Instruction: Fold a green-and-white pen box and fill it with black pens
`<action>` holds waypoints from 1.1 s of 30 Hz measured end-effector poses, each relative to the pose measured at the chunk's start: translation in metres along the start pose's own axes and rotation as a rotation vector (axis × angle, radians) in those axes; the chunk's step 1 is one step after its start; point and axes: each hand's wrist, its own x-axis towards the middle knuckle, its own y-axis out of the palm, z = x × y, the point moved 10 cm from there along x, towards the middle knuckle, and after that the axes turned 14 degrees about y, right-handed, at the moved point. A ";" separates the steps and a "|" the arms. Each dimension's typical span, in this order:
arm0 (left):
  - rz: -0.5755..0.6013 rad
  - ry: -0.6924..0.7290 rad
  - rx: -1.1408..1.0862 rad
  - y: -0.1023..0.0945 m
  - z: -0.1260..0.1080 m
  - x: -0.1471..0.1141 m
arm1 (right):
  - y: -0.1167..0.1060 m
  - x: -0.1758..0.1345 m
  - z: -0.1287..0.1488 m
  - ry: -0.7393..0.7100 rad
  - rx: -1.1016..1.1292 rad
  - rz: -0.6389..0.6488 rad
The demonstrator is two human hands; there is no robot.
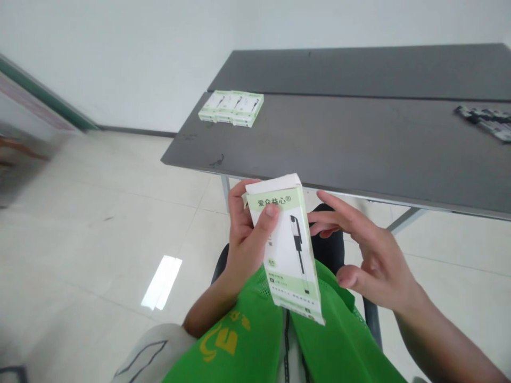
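My left hand (249, 234) grips a pen box (289, 255), white and light green with a black pen printed on its front. The thumb presses on the front face, and the other fingers go behind it. A white flap shows along the box's top end; whether anything is inside is hidden. To the right of the box, my right hand (369, 250) has its fingers apart, thumb spread low, and nothing in it. Its fingertips are close to the box's right edge; I cannot tell if they touch.
A dark grey table (339, 143) stands ahead. Several similar pen boxes (231, 108) lie in a row at its left end. Several pens (489, 122) lie together at the far right. A green vest (239, 340) covers my lap, above a pale tiled floor (120, 223).
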 end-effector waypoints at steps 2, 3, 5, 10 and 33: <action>-0.010 -0.040 -0.036 0.002 -0.001 -0.001 | -0.003 0.003 0.005 -0.002 0.018 -0.051; -0.018 -0.064 -0.053 0.003 -0.003 -0.002 | -0.005 0.006 0.010 -0.011 0.040 -0.086; -0.025 -0.091 -0.077 0.005 -0.008 -0.004 | -0.011 0.011 0.022 -0.039 0.090 -0.171; 0.098 -0.070 -0.084 0.011 -0.019 -0.007 | -0.014 0.027 0.053 -0.091 0.066 -0.285; 0.575 -0.592 -0.624 0.027 0.027 -0.070 | 0.013 0.027 0.021 0.154 0.137 -0.138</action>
